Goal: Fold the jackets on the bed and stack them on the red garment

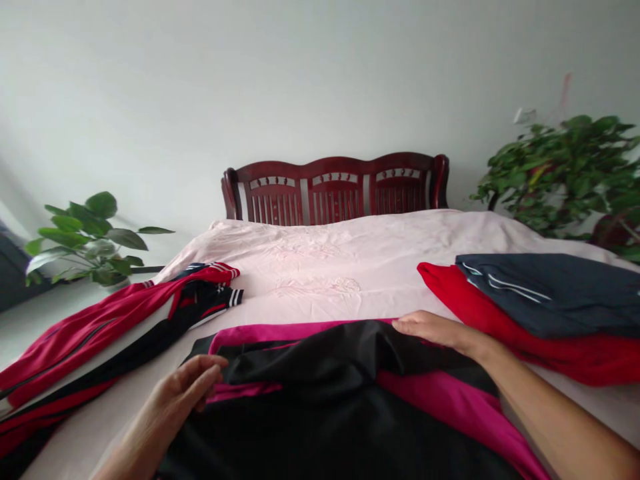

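Note:
A black and magenta garment (330, 393) is spread over the near part of the bed in the head view, its black cloth rumpled and raised in the middle. At its left side my left hand (187, 387) has its fingers curled in a pinch at the cloth's edge. My right hand (437, 331) grips the far right part of the same garment, thumb on top and the other fingers mostly hidden. Which kind of garment it is I cannot tell; its lower part runs out of view.
Red, black and white track jackets (100, 333) lie at the left. On the right, folded dark blue clothing (560, 287) rests on red clothing (565, 353). Behind are a pink bedspread (385, 267), a dark wooden headboard (335, 190) and leafy plants (90, 233) at both sides.

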Available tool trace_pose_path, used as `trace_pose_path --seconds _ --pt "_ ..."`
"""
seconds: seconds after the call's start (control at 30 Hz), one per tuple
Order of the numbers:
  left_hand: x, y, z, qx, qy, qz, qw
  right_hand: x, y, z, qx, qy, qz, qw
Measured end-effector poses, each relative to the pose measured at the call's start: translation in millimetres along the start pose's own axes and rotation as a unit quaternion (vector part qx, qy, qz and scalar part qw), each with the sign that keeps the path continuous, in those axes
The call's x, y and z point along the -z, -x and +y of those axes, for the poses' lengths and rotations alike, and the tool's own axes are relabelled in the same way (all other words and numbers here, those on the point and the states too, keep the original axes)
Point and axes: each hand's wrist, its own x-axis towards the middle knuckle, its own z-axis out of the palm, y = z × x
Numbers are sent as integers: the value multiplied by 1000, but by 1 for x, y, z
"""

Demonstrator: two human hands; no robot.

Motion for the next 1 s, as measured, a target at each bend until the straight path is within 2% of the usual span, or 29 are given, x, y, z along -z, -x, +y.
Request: trace_pose_path --seconds 0.03,0.1,0.17,0.27,0.4,0.5,0.57,0.63,0.73,0.8,0.87,0.93,0.97,1.0 --pt "4 -8 -1 -42 -53 7 998 4 4 0 -9 4 -57 998" --pt "9 -23 -3 -118 -167 -21 979 9 10 -1 -14 16 -160 987" --pt "9 -34 -7 -159 -259 -66 950 10 14 -2 -14 37 -175 984" --pt "4 -44 -14 -148 -333 -114 924 7 19 -4 13 55 -146 988" --pt "-2 -55 -22 -88 -342 -155 923 3 24 -5 81 39 -90 992" --pt "-7 -58 -20 -55 -358 -182 914 1 25 -4 86 83 -81 990" --pt "-9 -55 -14 -71 -385 -178 903 1 25 -1 96 136 -64 984" --pt "-9 -52 -6 -119 -398 -149 897 2 25 2 117 190 -13 975" --pt "3 -52 11 -206 -344 -75 913 5 23 5 151 232 96 956" --pt "17 -54 25 -223 -263 -31 938 7 21 7 167 233 140 948" --pt "31 -55 40 -181 -176 -33 967 8 20 7 165 188 126 960" --pt "42 -54 53 -99 -68 -72 990 8 19 6 144 93 73 982" --pt "46 -52 58 -56 -10 -93 994 9 18 5 132 38 48 989" --pt "49 -51 61 -30 44 -78 996 10 18 5 122 -13 32 992"
